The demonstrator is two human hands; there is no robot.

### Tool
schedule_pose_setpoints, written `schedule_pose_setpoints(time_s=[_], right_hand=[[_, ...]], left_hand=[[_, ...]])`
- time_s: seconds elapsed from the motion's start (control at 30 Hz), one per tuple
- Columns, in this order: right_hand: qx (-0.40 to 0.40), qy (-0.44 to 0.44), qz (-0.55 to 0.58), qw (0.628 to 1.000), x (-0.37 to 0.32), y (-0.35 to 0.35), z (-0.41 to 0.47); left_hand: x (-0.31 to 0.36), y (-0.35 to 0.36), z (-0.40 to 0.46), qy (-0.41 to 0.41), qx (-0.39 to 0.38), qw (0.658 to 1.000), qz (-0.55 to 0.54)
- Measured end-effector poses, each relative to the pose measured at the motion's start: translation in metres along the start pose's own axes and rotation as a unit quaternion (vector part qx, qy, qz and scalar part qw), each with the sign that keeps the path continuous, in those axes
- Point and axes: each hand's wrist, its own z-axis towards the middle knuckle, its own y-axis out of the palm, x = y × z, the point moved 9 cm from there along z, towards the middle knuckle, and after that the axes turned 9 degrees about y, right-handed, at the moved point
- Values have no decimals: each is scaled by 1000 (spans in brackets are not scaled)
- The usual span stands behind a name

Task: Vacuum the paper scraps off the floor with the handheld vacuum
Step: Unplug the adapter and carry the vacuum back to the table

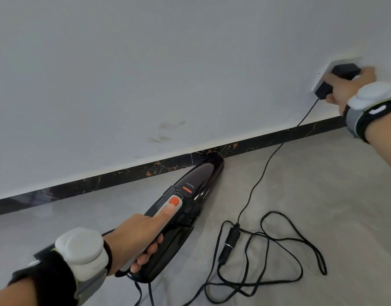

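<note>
Left hand [134,237] curled round handle of vacuum [185,208] on floor [322,195], nose at baseboard [101,182], forefinger beside orange button [174,201]. Right hand [349,87] gripping black plug [335,80] at wall socket [322,74].

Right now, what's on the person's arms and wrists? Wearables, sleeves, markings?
Both forearms are bare, no sleeves. The left wrist band is black and grey, carrying a rounded, lobed white pod. The right wrist band is grey and black with a small white mark and a similar white pod. Both hands bare: no gloves or rings visible.
</note>
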Motion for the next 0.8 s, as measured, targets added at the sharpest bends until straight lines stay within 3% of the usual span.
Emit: schedule_pose_setpoints(time_s=[0.13, 0.3, 0.4, 0.5, 0.57, 0.67, 0.8], right_hand=[[33, -4, -34, 999, -6, -21, -6], [65, -14, -42, 997, 38, -39, -49], [-58, -11, 34, 998, 76, -20, -89], [-214, 110, 75, 968, 122, 5, -153], [-240, 148, -13, 959, 154, 7, -190], [-190, 153, -169, 955, 196, -3, -223], [-185, 214, -212, 935, 242, 5, -274]], left_hand=[[-1, -1, 2, -3, 2, 1000, -4], [-2, 0, 4, 2, 3, 1000, -8], [-3, -1, 6, 6, 8, 1000, -17], [-5, 0, 7, 14, 16, 999, -26], [-8, 0, 8, 28, 20, 999, -29], [-16, -1, 6, 37, 14, 999, -36], [-36, -12, -4, 44, 24, 998, -39]])
